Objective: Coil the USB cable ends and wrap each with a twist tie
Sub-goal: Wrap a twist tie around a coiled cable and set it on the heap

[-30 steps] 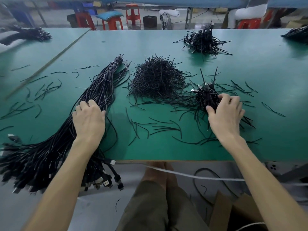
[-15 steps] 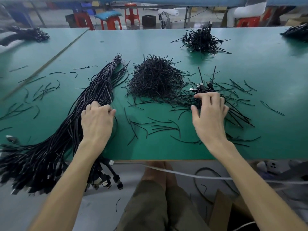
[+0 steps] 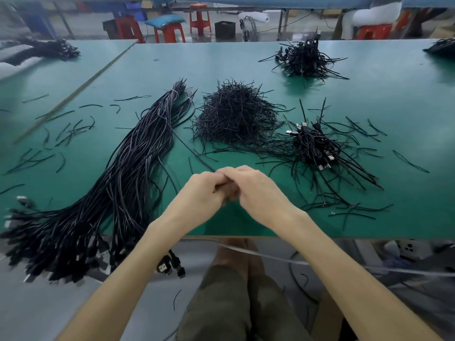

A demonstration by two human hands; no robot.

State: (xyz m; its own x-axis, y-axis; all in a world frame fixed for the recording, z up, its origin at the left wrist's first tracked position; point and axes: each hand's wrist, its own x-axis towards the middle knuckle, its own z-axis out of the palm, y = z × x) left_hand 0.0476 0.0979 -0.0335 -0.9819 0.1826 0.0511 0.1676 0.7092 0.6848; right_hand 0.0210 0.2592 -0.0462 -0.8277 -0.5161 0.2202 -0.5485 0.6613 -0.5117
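My left hand (image 3: 204, 193) and my right hand (image 3: 261, 193) meet over the green table's (image 3: 246, 225) front middle, fingers curled against each other. One thin black USB cable (image 3: 194, 151) runs from the long cable bundle (image 3: 128, 173) on the left straight into the pinched fingers. What else the fingers hold is hidden. A heap of black twist ties (image 3: 234, 116) lies behind the hands. To the right sits a pile of coiled, tied cables (image 3: 317, 148) with USB plugs showing.
A second pile of tied cables (image 3: 307, 60) lies at the far right. Loose ties are scattered at the left (image 3: 66, 131) and front right (image 3: 349, 210). Bundle plugs (image 3: 170, 265) hang over the table's front edge. Red stools (image 3: 170, 33) stand beyond the table.
My left hand left the cable bundle and my right hand left the tied pile. Both came together at the front middle, drawing one cable out of the bundle.
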